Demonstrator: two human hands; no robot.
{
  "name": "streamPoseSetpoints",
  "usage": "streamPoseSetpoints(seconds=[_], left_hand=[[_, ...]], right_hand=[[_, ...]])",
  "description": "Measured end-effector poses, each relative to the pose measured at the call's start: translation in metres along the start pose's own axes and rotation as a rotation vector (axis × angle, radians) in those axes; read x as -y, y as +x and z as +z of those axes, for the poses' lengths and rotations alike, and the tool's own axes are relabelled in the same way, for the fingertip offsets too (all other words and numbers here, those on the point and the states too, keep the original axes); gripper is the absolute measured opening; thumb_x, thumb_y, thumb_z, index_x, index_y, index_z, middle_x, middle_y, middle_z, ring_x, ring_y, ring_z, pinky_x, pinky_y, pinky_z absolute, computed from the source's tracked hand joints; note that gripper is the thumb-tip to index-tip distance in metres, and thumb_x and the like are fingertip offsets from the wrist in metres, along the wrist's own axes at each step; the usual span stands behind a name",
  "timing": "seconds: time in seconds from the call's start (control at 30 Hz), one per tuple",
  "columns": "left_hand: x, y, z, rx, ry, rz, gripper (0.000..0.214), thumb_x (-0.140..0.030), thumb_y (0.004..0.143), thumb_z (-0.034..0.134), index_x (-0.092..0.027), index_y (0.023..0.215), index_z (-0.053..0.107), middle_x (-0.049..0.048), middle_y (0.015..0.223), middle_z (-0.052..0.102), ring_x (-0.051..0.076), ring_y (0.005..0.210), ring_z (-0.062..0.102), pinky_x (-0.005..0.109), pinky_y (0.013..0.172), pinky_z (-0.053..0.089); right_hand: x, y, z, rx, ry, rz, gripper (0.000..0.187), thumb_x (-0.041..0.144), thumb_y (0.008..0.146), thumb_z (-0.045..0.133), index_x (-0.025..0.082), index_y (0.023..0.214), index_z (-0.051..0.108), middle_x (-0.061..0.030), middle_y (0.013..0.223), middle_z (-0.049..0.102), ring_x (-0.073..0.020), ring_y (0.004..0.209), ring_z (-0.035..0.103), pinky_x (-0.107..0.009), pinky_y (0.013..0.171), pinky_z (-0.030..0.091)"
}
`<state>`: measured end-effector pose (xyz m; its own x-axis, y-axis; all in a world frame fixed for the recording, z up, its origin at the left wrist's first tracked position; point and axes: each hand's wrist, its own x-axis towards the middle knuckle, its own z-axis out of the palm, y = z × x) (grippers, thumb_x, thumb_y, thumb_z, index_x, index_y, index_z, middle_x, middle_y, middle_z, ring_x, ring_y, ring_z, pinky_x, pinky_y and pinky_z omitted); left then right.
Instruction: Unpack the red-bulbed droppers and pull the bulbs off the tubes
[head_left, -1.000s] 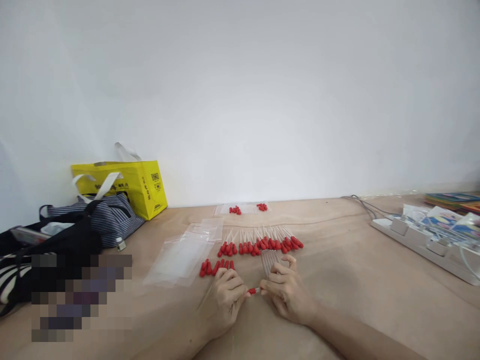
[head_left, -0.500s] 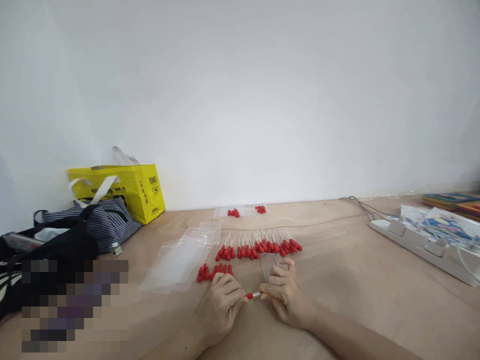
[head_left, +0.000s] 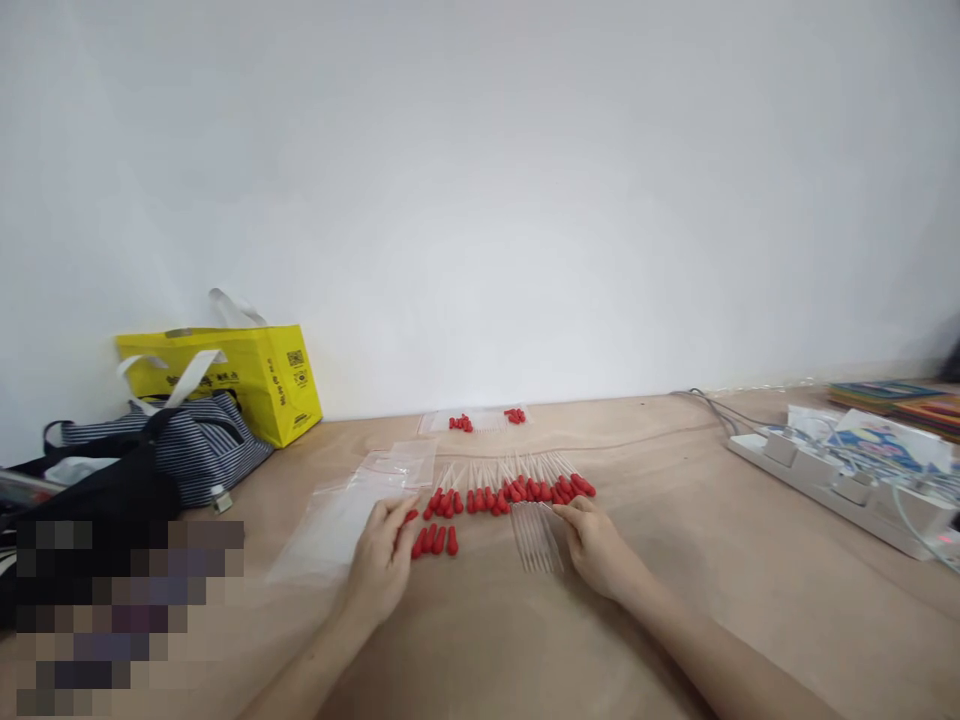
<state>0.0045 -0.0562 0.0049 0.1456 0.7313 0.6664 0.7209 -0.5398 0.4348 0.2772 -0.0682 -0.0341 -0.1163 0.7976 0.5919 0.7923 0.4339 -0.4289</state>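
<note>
1. The yellow bag point(head_left: 289, 395) and the striped bag point(head_left: 214, 445) are sitting well to the left of the left hand point(head_left: 381, 560).
2. The clear plastic bags point(head_left: 330, 515) are lying just beyond that hand, mostly to its left.
3. The left hand is curving its fingers over the left end of the loose red bulbs point(head_left: 439, 540); the others are lying just right of its fingertips.
4. The red-capped droppers point(head_left: 533, 490) are lying in a row beyond and between both hands.
5. The clear tubes point(head_left: 536, 540) are lying side by side just left of the right hand point(head_left: 602, 552).
6. The right hand is holding its fingertips at the tubes' upper end; whether either hand is gripping a piece, I cannot tell.
7. The white power strip point(head_left: 832, 490) is lying well right of the right hand.
</note>
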Motion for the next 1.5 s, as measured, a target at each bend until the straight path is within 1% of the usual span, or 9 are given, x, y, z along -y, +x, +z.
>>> streamPoseSetpoints(seconds=[0.1, 0.23, 0.37, 0.63, 0.83, 0.97, 1.2, 1.33, 1.5], left_hand=[[0.018, 0.007, -0.007, 0.020, 0.006, -0.090, 0.030, -0.025, 0.072, 0.041, -0.017, 0.096, 0.058, 0.0049, 0.086, 0.061, 0.017, 0.078, 0.060, 0.030, 0.072, 0.050], [0.029, 0.010, -0.010, 0.062, 0.054, -0.189, 0.033, -0.025, 0.068, 0.043, -0.016, 0.096, 0.058, 0.0060, 0.088, 0.065, 0.018, 0.080, 0.062, 0.031, 0.073, 0.050], [0.026, 0.011, -0.008, 0.076, 0.124, -0.203, 0.034, -0.026, 0.066, 0.046, -0.016, 0.096, 0.059, 0.0053, 0.086, 0.068, 0.019, 0.075, 0.063, 0.031, 0.070, 0.051], [0.017, 0.011, -0.001, 0.114, 0.093, -0.215, 0.032, -0.040, 0.064, 0.056, -0.018, 0.086, 0.063, 0.0012, 0.074, 0.067, 0.015, 0.056, 0.060, 0.026, 0.056, 0.051], [0.014, 0.012, -0.007, 0.094, -0.026, -0.332, 0.033, -0.045, 0.068, 0.050, -0.018, 0.081, 0.063, 0.0017, 0.071, 0.067, 0.015, 0.057, 0.061, 0.025, 0.054, 0.051], [0.018, 0.016, -0.008, 0.076, 0.066, -0.248, 0.027, -0.040, 0.070, 0.047, -0.019, 0.074, 0.063, 0.0015, 0.070, 0.065, 0.015, 0.057, 0.059, 0.025, 0.055, 0.049], [0.008, 0.038, 0.009, 0.266, 0.319, 0.029, 0.016, -0.032, 0.072, 0.053, -0.019, 0.074, 0.063, 0.0031, 0.080, 0.060, 0.020, 0.083, 0.055, 0.032, 0.074, 0.044], [0.003, 0.051, 0.025, 0.305, 0.400, 0.035, 0.015, -0.032, 0.068, 0.060, -0.017, 0.068, 0.061, 0.0046, 0.081, 0.057, 0.021, 0.084, 0.052, 0.033, 0.074, 0.043], [0.001, 0.057, 0.035, 0.265, 0.447, -0.008, 0.014, -0.024, 0.066, 0.059, -0.017, 0.055, 0.058, 0.0049, 0.077, 0.055, 0.021, 0.081, 0.052, 0.032, 0.072, 0.042]], right_hand=[[-0.005, -0.002, 0.008, -0.023, -0.029, 0.020, 0.032, -0.001, 0.072, 0.033, 0.015, 0.088, 0.056, -0.0083, 0.078, 0.058, -0.0164, 0.070, 0.054, -0.026, 0.062, 0.040], [-0.013, -0.003, 0.014, -0.051, -0.036, 0.037, 0.026, -0.003, 0.068, 0.034, 0.017, 0.076, 0.049, -0.0057, 0.072, 0.055, -0.0153, 0.063, 0.052, -0.025, 0.057, 0.038], [-0.012, -0.002, 0.017, -0.068, -0.047, 0.018, 0.025, -0.004, 0.068, 0.035, 0.017, 0.070, 0.047, -0.0060, 0.072, 0.052, -0.0156, 0.064, 0.051, -0.025, 0.058, 0.039], [-0.004, -0.002, 0.019, -0.043, -0.047, 0.005, 0.025, 0.000, 0.072, 0.035, 0.016, 0.076, 0.054, -0.0057, 0.074, 0.051, -0.0152, 0.066, 0.051, -0.026, 0.061, 0.041], [-0.002, -0.002, 0.019, -0.033, 0.013, -0.006, 0.028, 0.002, 0.075, 0.034, 0.015, 0.076, 0.059, -0.0072, 0.073, 0.052, -0.0158, 0.067, 0.052, -0.026, 0.061, 0.042], [0.000, -0.002, 0.018, -0.005, 0.021, 0.023, 0.027, 0.004, 0.077, 0.035, 0.015, 0.077, 0.060, -0.0081, 0.075, 0.053, -0.0165, 0.069, 0.053, -0.027, 0.063, 0.043], [0.001, 0.000, 0.016, 0.060, 0.049, 0.035, 0.030, 0.004, 0.077, 0.034, 0.016, 0.072, 0.061, -0.0080, 0.076, 0.054, -0.0161, 0.071, 0.054, -0.027, 0.064, 0.043], [-0.001, 0.002, 0.014, 0.051, 0.092, 0.009, 0.030, 0.005, 0.078, 0.033, 0.016, 0.077, 0.061, -0.0084, 0.078, 0.055, -0.0164, 0.073, 0.054, -0.027, 0.066, 0.043], [-0.001, 0.006, 0.007, 0.019, 0.126, 0.050, 0.026, 0.009, 0.078, 0.036, 0.015, 0.077, 0.062, -0.0078, 0.076, 0.055, -0.0167, 0.073, 0.054, -0.029, 0.067, 0.044]])
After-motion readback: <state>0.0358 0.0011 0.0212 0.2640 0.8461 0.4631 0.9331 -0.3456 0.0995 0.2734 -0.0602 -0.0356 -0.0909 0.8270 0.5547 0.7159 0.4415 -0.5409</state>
